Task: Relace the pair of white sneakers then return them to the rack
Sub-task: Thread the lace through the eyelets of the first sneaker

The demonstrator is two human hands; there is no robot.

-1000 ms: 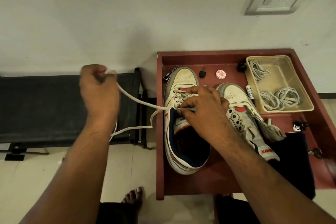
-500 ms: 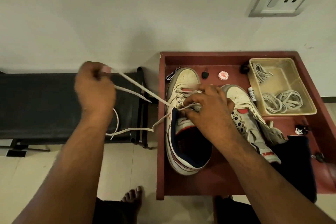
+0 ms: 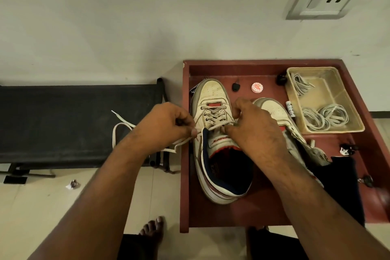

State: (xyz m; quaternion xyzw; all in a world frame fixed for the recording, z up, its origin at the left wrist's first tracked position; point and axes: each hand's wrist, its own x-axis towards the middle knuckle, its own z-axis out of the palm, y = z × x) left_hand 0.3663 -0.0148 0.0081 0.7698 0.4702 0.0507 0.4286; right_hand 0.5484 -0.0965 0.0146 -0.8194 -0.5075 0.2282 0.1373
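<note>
A white sneaker (image 3: 213, 99) with a blue lining lies toe-away on the red-brown table (image 3: 238, 215), laced through most of its eyelets. My left hand (image 3: 166, 124) pinches the white lace (image 3: 120, 131) at the shoe's left edge; the loose end trails off to the left over the dark bench. My right hand (image 3: 253, 129) pinches the lace on the right side of the eyelets. The second white sneaker (image 3: 274, 110) lies just right of it, partly hidden by my right hand and forearm.
A clear plastic tray (image 3: 348, 126) with coiled spare laces sits at the table's back right. Small items, a round tin (image 3: 257, 87) and a dark cloth (image 3: 341, 186) lie on the table. A black bench (image 3: 63, 120) stands left. My bare foot (image 3: 153, 228) is below.
My left hand has come in from up and to the left to the shoe's left edge, and the drawn-out lace now hangs slack. My right hand stays on the eyelets.
</note>
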